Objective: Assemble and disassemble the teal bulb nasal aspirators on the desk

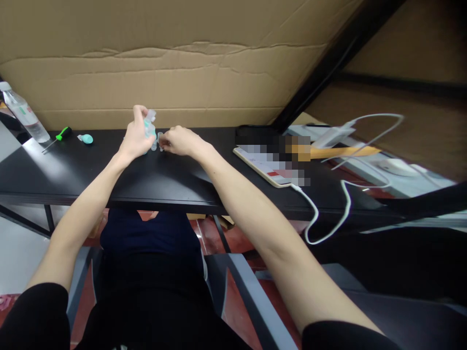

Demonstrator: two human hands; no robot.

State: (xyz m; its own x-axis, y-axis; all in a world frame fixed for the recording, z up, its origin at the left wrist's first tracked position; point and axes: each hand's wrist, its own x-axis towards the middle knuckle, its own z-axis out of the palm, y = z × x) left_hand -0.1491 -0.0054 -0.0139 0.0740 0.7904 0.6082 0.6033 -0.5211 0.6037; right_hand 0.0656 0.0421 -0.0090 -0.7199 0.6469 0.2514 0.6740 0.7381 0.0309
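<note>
My left hand [135,136] is closed round a teal and clear plastic object [149,125], its translucent top sticking up above the fingers. What kind of object it is, I cannot make out. Just to the right, my right hand [179,141] has its fingers curled together over the table, at a small clear plastic piece [160,136]. Part of that piece is hidden by the fingertips. Another clear, tube-like part [153,142] shows between the hands, below the teal object. Both hands are close together near the table's back edge.
On the black table [156,182] to the left lie a teal oval piece [86,139], a green-handled screwdriver [63,134] and a water bottle [27,114]. A phone [266,165] with a white cable [314,214] lies on the right. Cardboard [164,82] stands behind the table.
</note>
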